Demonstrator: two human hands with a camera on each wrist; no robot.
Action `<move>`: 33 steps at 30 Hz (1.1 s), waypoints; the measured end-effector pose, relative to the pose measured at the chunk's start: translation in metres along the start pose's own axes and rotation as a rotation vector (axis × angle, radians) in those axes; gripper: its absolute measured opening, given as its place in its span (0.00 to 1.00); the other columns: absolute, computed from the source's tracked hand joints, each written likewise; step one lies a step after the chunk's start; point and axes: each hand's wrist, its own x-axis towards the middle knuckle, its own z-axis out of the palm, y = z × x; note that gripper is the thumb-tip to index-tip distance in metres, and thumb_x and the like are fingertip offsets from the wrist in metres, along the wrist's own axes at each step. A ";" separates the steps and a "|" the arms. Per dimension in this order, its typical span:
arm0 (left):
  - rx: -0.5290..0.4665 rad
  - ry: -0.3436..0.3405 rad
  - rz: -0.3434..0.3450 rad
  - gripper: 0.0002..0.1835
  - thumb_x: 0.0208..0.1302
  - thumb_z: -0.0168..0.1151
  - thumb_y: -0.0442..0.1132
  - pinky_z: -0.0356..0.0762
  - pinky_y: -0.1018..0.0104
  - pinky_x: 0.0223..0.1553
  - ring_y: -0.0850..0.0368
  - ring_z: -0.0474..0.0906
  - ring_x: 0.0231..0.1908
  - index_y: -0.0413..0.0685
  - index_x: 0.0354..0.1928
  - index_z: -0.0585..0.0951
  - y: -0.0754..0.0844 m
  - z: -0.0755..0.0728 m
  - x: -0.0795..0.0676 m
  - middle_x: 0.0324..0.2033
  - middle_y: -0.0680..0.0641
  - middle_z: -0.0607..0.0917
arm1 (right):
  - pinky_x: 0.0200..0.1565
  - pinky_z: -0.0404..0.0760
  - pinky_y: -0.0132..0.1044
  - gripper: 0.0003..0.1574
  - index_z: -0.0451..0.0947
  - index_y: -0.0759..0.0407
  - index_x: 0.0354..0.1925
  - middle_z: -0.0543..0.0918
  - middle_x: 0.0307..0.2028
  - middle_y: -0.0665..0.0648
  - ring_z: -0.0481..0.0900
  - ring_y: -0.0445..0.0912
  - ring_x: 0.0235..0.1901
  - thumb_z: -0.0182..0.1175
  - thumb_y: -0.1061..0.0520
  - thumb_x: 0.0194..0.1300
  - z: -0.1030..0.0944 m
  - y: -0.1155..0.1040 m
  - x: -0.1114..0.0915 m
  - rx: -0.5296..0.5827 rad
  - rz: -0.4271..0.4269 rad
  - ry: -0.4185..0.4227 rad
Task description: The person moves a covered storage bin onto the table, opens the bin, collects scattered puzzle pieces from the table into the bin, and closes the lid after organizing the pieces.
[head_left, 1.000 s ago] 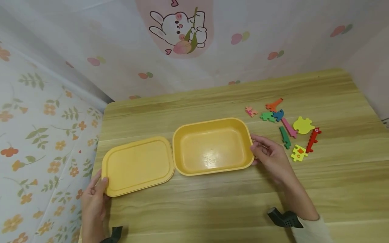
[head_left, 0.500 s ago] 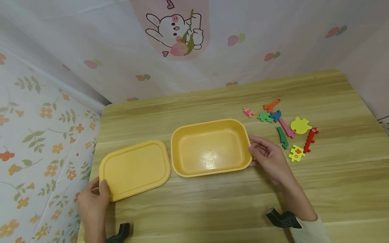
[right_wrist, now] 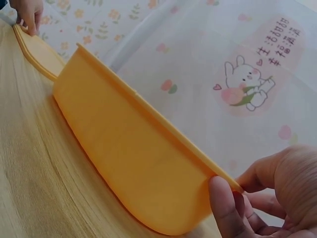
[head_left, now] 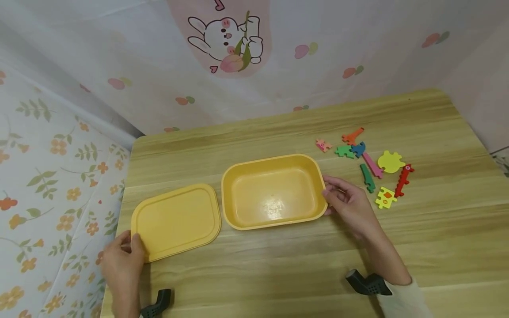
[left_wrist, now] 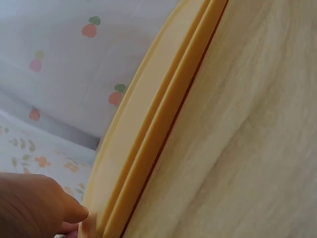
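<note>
A yellow plastic box [head_left: 274, 194] stands upright on the table, its inside bare. My right hand [head_left: 351, 205] grips the rim at its right end; in the right wrist view, the thumb and fingers [right_wrist: 225, 206] are at that corner. Left of the box lies its flat yellow lid [head_left: 176, 223], a narrow gap between them. My left hand [head_left: 123, 265] holds the lid at its near left corner, the thumb on the top edge; the left wrist view shows the thumb against the lid's rim [left_wrist: 143, 148]. The fingers under it are mostly hidden.
Right of the box lie several colourful puzzle pieces, among them a yellow round one [head_left: 390, 162], a red one [head_left: 403, 180], a dark green one [head_left: 367, 178] and a yellow square one [head_left: 385, 197]. A rabbit-print curtain [head_left: 298, 79] hangs behind the wooden table [head_left: 258, 274].
The left hand has drawn the lid slightly left and toward me, so a gap now shows beside the box. The right hand keeps its grip on the box. The head view has shifted a little.
</note>
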 end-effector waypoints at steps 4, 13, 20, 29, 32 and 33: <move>-0.051 0.082 0.076 0.24 0.74 0.58 0.39 0.72 0.26 0.49 0.19 0.71 0.55 0.27 0.64 0.79 0.014 0.000 -0.009 0.55 0.18 0.76 | 0.40 0.92 0.35 0.31 0.70 0.61 0.76 0.79 0.50 0.53 0.85 0.37 0.41 0.58 0.53 0.81 0.002 -0.001 0.000 0.008 0.001 -0.001; -0.422 -0.137 0.336 0.21 0.79 0.59 0.37 0.73 0.89 0.39 0.76 0.74 0.44 0.41 0.69 0.79 0.079 0.015 -0.026 0.57 0.38 0.83 | 0.39 0.92 0.35 0.31 0.70 0.61 0.75 0.79 0.50 0.54 0.84 0.38 0.39 0.58 0.53 0.81 0.003 -0.001 -0.001 0.008 -0.009 0.011; -0.691 -0.450 0.210 0.22 0.82 0.55 0.40 0.87 0.75 0.36 0.60 0.78 0.50 0.43 0.72 0.75 0.109 0.030 -0.029 0.60 0.41 0.80 | 0.38 0.92 0.34 0.30 0.71 0.61 0.74 0.79 0.50 0.55 0.84 0.38 0.39 0.58 0.53 0.81 0.005 0.000 0.001 0.012 -0.019 0.015; -0.863 -0.740 0.129 0.24 0.81 0.57 0.40 0.90 0.68 0.39 0.59 0.80 0.49 0.43 0.74 0.73 0.125 0.043 -0.033 0.60 0.42 0.77 | 0.37 0.91 0.33 0.30 0.72 0.61 0.74 0.79 0.51 0.56 0.84 0.38 0.38 0.59 0.53 0.81 0.005 0.001 0.000 0.001 -0.032 0.021; -0.904 -0.798 0.133 0.25 0.81 0.58 0.38 0.91 0.68 0.40 0.61 0.82 0.47 0.42 0.75 0.72 0.128 0.051 -0.035 0.59 0.42 0.77 | 0.37 0.91 0.33 0.30 0.72 0.61 0.74 0.79 0.51 0.57 0.84 0.37 0.38 0.59 0.53 0.81 0.005 0.001 0.000 -0.006 -0.026 0.021; -0.917 -0.817 0.134 0.25 0.80 0.58 0.38 0.91 0.68 0.40 0.61 0.83 0.46 0.41 0.75 0.72 0.130 0.053 -0.036 0.59 0.41 0.77 | 0.37 0.91 0.33 0.30 0.71 0.61 0.74 0.78 0.52 0.58 0.84 0.37 0.38 0.58 0.53 0.81 0.004 0.001 0.000 -0.007 -0.022 0.021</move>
